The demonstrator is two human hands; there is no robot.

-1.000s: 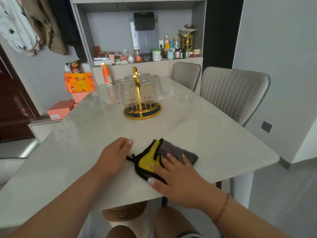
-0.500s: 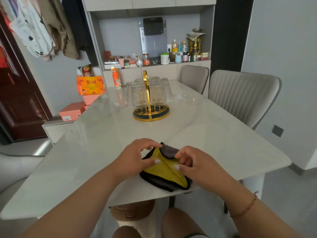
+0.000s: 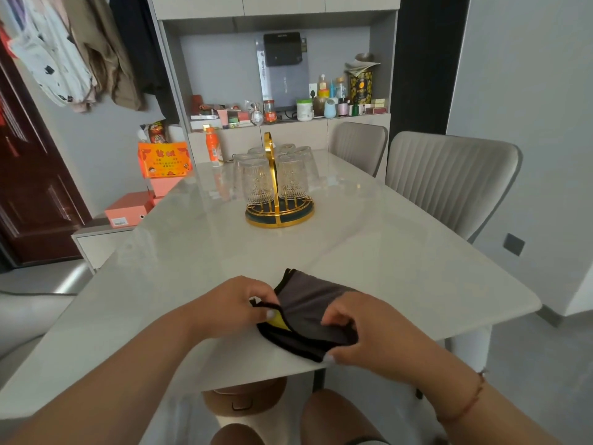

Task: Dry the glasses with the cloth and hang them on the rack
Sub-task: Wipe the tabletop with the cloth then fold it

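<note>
Cloth (image 3: 308, 313) sits at the lower centre of the frame, near the front edge of the tabletop (image 3: 401, 252), grey side up with a bit of yellow showing at its left fold. We see both hands on it: left hand (image 3: 237, 306) pinches the black-trimmed left edge, fingers curled round it; right hand (image 3: 362, 329) grips the right side, fingers curled over the top and thumb under the near edge. Glasses (image 3: 258, 181) are well apart from the hands, at centre frame, all upside down on the gold rack (image 3: 279, 210); we count around six, back ones hard to separate. We judge the step as getting hold of the cloth or folding it, no glass in hand. All glasses look hung already, so we cannot tell if drying is done or not begun. If more remains, next move calls for lifting the cloth in one hand and reaching the other far forward to the rack. Care needed: ribbed glass, packed close beside the gold handle.
</note>
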